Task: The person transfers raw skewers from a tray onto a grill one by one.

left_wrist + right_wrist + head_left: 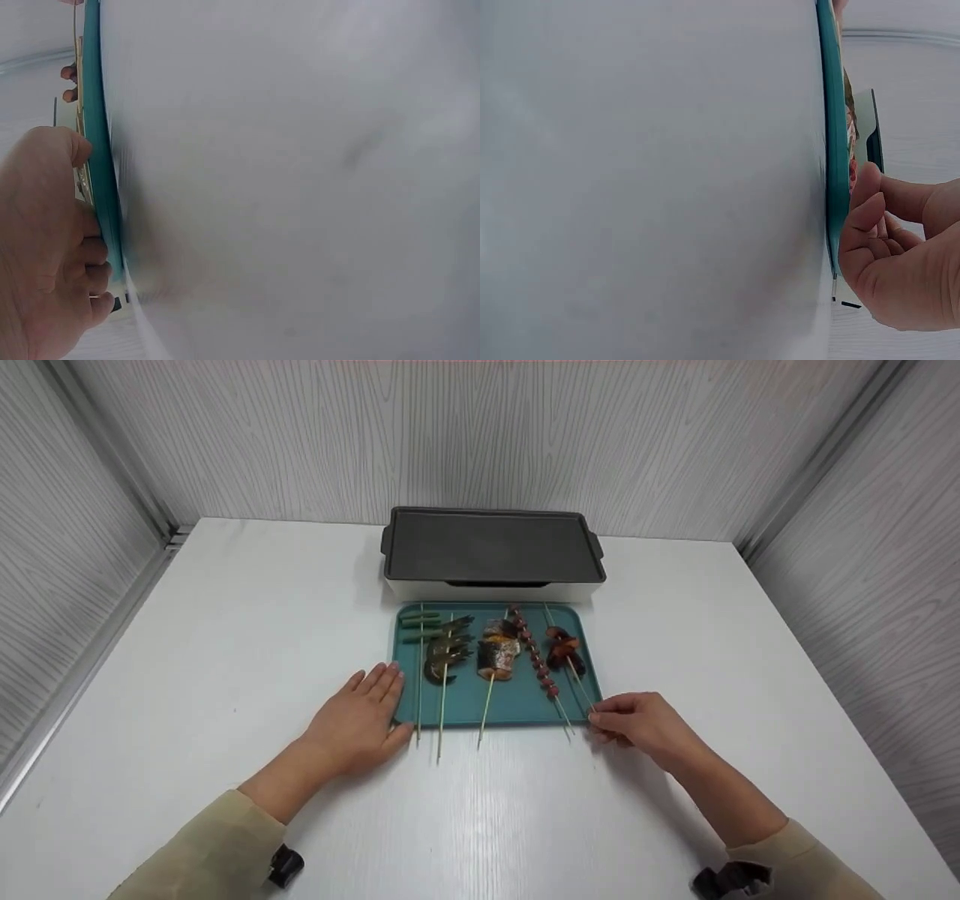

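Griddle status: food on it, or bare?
Bare: the griddle shows an uncovered dark top in the head view; the skewers lie on the teal tray instead.

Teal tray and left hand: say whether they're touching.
Touching. The left wrist view shows the left hand with its fingertips against the teal tray.

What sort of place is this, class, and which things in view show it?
Probably a staged tabletop booth rather than a working kitchen: gray wood-grain panels enclose a white table, on which a griddle sits behind a teal tray of food skewers.
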The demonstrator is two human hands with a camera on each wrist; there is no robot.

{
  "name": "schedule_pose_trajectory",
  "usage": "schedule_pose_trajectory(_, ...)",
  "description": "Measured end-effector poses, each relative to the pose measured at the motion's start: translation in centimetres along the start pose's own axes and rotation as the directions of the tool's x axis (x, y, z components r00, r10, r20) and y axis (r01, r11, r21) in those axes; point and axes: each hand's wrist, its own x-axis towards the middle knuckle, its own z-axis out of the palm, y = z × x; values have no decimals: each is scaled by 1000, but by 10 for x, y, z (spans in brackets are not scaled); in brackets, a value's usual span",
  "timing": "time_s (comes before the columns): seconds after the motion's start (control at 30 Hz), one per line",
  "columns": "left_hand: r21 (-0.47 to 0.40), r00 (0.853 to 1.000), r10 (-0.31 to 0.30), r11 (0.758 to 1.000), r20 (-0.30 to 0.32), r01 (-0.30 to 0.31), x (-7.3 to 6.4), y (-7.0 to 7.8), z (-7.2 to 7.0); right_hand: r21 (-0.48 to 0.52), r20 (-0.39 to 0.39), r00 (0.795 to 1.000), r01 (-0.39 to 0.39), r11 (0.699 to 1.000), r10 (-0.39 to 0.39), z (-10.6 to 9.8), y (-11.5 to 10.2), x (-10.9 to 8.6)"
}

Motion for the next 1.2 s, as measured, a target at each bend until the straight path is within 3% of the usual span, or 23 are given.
schedule_pose_trajectory(0.37, -5, 1000, 1, 1000, 0, -1, 2, 1, -4, 40, 29, 999, 14, 999, -15, -6, -2, -15)
schedule_pose_trajectory(0.67, -10, 1000, 1, 1000, 20, -1, 7, 0, -5, 15, 30, 998, 59, 998, -60, -13, -11, -30)
schedule_pose_trajectory(0.9, -14, 999, -3, 1000, 35, 4, 9, 1, -4, -7, 1, 996, 87, 996, -87, -15, -21, -37)
schedule_pose_trajectory(1.2, -12, 1000, 4, 1000, 27, -3, 1, 1, -5, -44, -55, 991, 122, 992, -125, -18, -35, -35)
